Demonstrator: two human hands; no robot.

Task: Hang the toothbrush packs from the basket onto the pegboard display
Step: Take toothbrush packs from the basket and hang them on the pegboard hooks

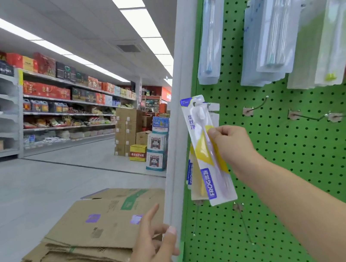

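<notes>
One pack (207, 150) is going onto the peg (208, 105) at the pegboard (285, 158) edge, pinched in the right hand (233, 144). Left hand (153, 242) hangs below the pack, fingers spread, holding nothing. Next, I'd judge: seat the hole fully, let go.

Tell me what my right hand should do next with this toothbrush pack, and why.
Probably let go. The right hand pinches the toothbrush pack mid-length, while its hang hole already seems to sit on the peg, in front of other packs.

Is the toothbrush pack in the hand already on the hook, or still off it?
On, it seems. The toothbrush pack's top hole sits at the hook on the green pegboard, while the right hand pinches its middle. How far on, cannot tell.
</notes>
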